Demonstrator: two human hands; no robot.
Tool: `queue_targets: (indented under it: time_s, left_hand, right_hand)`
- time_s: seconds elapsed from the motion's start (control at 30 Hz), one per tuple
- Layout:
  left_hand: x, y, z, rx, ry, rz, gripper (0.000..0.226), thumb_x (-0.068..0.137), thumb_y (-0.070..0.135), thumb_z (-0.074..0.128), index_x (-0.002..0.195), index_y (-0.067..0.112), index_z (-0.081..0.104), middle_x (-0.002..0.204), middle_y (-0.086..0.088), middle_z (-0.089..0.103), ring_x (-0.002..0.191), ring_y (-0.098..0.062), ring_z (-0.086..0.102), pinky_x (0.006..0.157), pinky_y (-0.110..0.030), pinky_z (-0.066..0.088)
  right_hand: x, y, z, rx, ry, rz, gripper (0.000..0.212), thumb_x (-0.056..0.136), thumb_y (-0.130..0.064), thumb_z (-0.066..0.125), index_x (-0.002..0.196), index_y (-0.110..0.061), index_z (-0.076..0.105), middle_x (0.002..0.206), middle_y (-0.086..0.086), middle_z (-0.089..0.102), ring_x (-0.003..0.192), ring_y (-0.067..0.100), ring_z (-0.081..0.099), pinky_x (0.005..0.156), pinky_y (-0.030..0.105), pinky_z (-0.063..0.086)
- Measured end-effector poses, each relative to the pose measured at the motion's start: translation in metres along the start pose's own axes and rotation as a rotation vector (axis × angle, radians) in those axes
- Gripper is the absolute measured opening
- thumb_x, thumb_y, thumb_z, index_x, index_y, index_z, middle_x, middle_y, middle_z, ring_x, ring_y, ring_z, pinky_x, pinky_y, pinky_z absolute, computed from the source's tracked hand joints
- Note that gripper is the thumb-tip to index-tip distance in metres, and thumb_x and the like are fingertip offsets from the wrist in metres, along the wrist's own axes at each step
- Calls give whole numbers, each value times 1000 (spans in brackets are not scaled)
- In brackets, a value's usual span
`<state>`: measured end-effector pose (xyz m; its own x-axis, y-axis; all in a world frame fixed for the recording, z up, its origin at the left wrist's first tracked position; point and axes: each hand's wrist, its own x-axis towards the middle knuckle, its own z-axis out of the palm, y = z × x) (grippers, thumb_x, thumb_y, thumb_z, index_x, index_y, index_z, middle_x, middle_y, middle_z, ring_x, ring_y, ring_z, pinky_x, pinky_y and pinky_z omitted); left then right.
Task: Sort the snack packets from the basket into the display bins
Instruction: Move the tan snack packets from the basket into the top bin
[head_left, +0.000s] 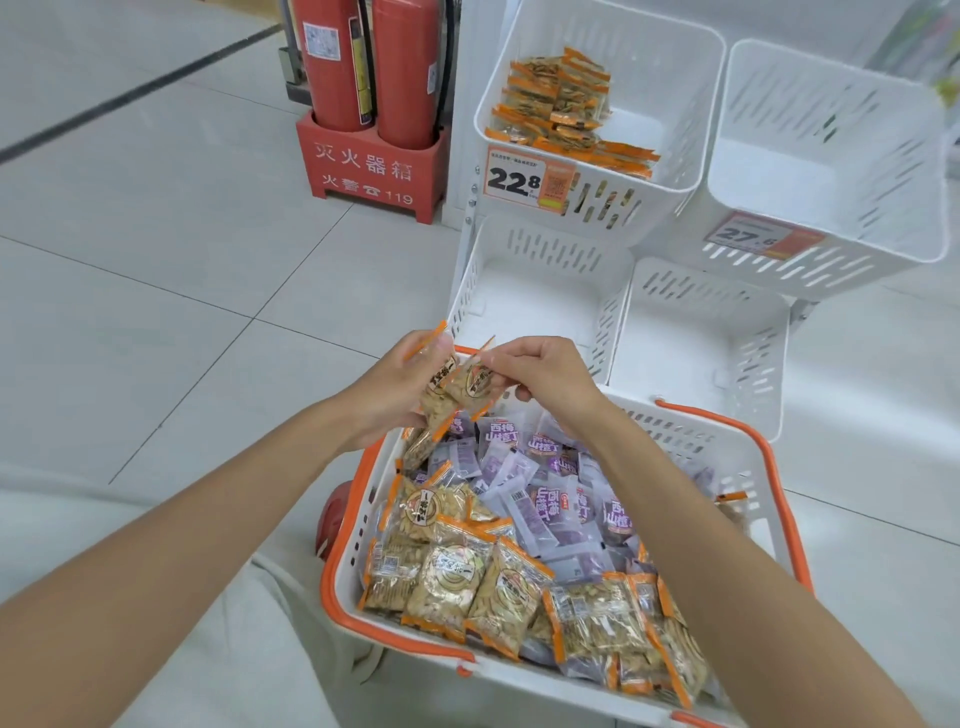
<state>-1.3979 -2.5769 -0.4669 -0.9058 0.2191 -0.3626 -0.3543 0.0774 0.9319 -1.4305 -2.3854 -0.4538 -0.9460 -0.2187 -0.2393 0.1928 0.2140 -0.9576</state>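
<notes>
The left hand (397, 387) and right hand (545, 374) pinch upright clear orange-edged seed packets (441, 400) over the white orange-handled plastic basket (696, 431), with the matching white slotted plastic bin (680, 93) ahead-right, nearer the right.

Left hand (395, 387) and right hand (545, 376) pinch seed packets (457, 389).

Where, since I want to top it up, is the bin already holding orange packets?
Head view, top centre: the upper-left display bin, just right of the red fire extinguishers, left of an empty bin, with a 22.8 price tag.
</notes>
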Motion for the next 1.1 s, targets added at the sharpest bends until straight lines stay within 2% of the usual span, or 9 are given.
queue_targets:
  time_s: [0.1,0.23,0.33,0.5,0.57,0.63,0.77,0.9,1.1]
  left_hand:
    - [1,-6,7,-26,-17,10,57,72,44,80,121,34,53,122,2,68,106,-19,68,92,-39,54]
    - [7,-17,5,32,97,49,86,57,40,93,132,31,50,134,0,57,118,-18,61,101,-39,51]
    - [13,-22,-5,-60,230,61,70,75,12,85,135,21,50,127,-10,63,107,-21,67,87,-35,58]
    - [14,-30,-28,-144,318,-23,56,82,-1,75,128,22,52,124,-7,64,94,-18,69,72,-34,58]
    - [13,-33,-31,-155,312,-46,49,84,-1,73,122,25,53,122,-5,64,93,-18,69,71,-37,58]
    - [11,-35,-33,-158,294,-52,48,86,1,72,122,26,53,121,-2,65,96,-19,69,72,-37,58]
    - [10,-36,-35,-126,280,-20,49,88,6,71,131,22,52,114,3,67,101,-19,69,73,-34,59]
    - [13,-32,-31,-83,299,11,45,90,19,70,128,28,47,115,2,66,94,-17,70,73,-30,59]
    - [21,-9,2,-42,153,22,32,99,38,53,128,33,41,107,1,65,86,-16,68,74,-28,57]
  right_hand:
    - [-1,4,6,46,102,-5,17,86,-13,73,84,4,71,47,0,53,39,6,46,42,14,38]
    - [-4,9,17,142,75,36,25,88,-18,72,65,-13,65,48,2,50,42,11,44,43,18,38]
    - [-4,15,18,69,40,47,7,94,-16,63,98,-13,68,63,3,62,55,11,58,48,19,40]
    - [-6,68,36,-587,-347,74,40,94,-19,64,132,-11,58,115,5,65,98,18,62,91,32,51]
    - [-11,91,52,-758,-495,75,46,94,-24,64,137,-10,54,113,2,65,106,22,59,96,34,47]
    - [-14,102,62,-831,-581,86,44,96,-23,61,136,-8,54,88,-10,57,90,19,54,81,26,42]
    - [-5,95,43,-572,-414,124,11,88,-4,68,94,-14,66,70,-4,50,63,10,51,66,23,45]
    - [11,56,-2,-263,-18,45,15,82,-1,73,90,-6,61,93,18,64,86,27,64,83,43,55]
    - [15,11,-18,-65,-131,67,22,81,-9,77,81,-14,56,69,-2,61,64,11,58,62,22,47]
